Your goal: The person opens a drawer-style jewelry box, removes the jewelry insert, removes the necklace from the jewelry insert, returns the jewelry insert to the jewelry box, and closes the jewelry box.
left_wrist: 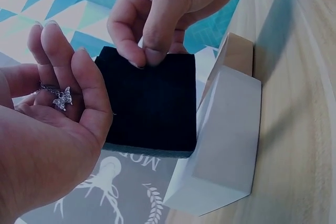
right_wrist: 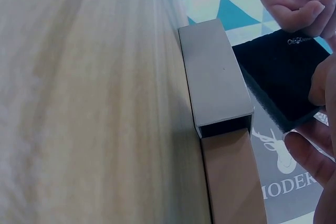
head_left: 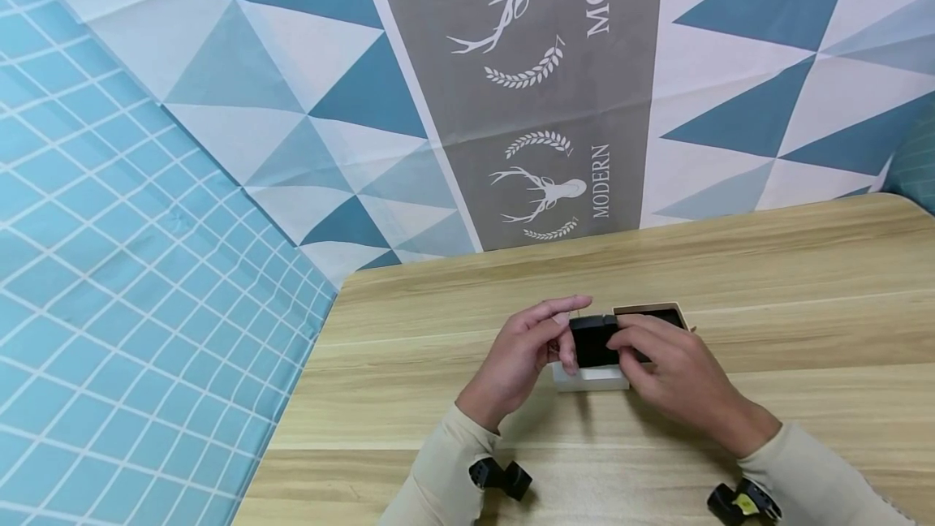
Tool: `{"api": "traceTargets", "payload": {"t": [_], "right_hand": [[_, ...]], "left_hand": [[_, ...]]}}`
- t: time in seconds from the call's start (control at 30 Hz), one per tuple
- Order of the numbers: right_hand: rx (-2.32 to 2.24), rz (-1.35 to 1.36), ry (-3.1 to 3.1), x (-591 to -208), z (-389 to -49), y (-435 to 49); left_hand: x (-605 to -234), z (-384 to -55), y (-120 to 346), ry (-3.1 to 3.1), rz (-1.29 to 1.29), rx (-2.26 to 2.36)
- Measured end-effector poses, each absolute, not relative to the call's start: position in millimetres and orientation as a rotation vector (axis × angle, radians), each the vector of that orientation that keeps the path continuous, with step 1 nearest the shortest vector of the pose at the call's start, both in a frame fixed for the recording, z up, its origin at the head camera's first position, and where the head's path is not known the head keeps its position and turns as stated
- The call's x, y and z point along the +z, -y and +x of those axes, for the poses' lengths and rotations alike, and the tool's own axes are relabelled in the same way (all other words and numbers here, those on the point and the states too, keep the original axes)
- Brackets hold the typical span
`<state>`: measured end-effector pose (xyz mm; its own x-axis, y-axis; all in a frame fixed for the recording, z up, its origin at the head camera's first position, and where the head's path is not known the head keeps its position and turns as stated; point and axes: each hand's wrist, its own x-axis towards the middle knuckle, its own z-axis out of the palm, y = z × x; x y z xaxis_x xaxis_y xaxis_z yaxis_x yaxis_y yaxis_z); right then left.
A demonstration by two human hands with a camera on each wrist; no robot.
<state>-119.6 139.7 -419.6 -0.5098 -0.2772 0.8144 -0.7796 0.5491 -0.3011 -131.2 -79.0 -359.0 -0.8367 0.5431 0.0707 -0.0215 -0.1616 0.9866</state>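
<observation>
The silver chain (left_wrist: 48,88) lies gathered in my left grip (head_left: 520,346), its small butterfly charm (left_wrist: 62,99) showing against the inner side of my fingers. I judge it very light, limp and slippery, fine enough to kink or tangle, so I would take it by the links close to the charm, with a gentle pinch and no tugging. My left grip is about half closed, the fingers bent loosely round the chain; my thumb seems to press on the links, though I cannot make out the exact contact. Just to the right is the black pad (left_wrist: 152,103), held up beside the white sleeve (right_wrist: 215,72) of a box. The pad looks light and soft-faced, firm enough to keep its flat shape, and easiest to manage by an edge. The sleeve rests on the tabletop (head_left: 351,396) with a brown tray (right_wrist: 233,177) at its mouth; I cannot tell how far in the tray reaches. Furthest right, my right grip (head_left: 672,368) is nearly closed, pinching the pad near its edge, thumb on one face and fingers behind.
</observation>
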Motion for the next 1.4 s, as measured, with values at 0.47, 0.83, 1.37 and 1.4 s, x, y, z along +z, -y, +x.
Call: {"api": "traceTargets", "payload": {"t": [0.47,0.83,1.37,1.4], "right_hand": [[0.864,0.839,2.080,-420.4,-119.0,-140.3],[0.867,0.838,2.101,-419.9,-118.2,-140.8],[0.856,0.843,2.058,-421.0,-119.3,-139.7],[0.857,0.841,2.055,-421.0,-119.3,-139.6]], "left_hand": [[-353.9,-133.0,84.6,-1.760,0.593,2.108],[-350.3,-134.2,89.0,-1.774,0.566,2.121],[-346.7,-137.7,95.2,-1.796,0.574,2.235],[-346.8,-137.9,95.5,-1.800,0.571,2.241]]}}
